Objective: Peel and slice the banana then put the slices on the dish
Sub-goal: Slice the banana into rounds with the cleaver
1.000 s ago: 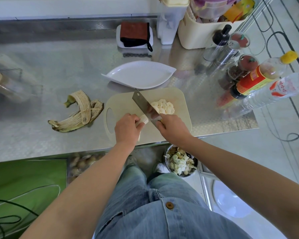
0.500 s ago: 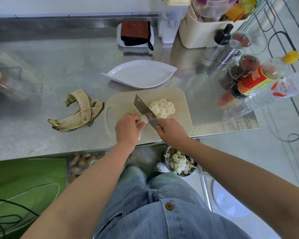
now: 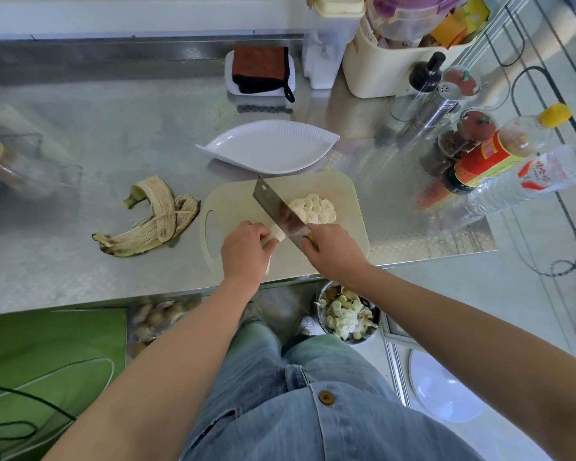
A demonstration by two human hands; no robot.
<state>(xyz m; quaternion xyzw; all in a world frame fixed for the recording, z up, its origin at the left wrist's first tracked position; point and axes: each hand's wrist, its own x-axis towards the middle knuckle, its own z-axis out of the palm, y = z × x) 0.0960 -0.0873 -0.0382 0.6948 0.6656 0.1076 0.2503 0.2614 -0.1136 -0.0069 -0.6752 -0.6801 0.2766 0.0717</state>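
On the cream cutting board (image 3: 240, 201) my left hand (image 3: 245, 252) holds the uncut stub of the peeled banana (image 3: 277, 233). My right hand (image 3: 333, 249) grips the handle of a cleaver (image 3: 278, 209), whose blade stands at the stub's cut end. A pile of banana slices (image 3: 316, 209) lies just right of the blade. The white leaf-shaped dish (image 3: 270, 151) sits behind the board with nothing on it.
The banana peel (image 3: 153, 221) lies on the steel counter left of the board. Bottles and spice jars (image 3: 499, 154) crowd the right side. A folded cloth (image 3: 260, 69) and a cream bin (image 3: 379, 61) stand at the back. A bucket of scraps (image 3: 346, 314) sits below the counter edge.
The cleaver has kept chopping up and down at the banana's end. The slice pile has grown slightly and the stub in my left hand is shorter.
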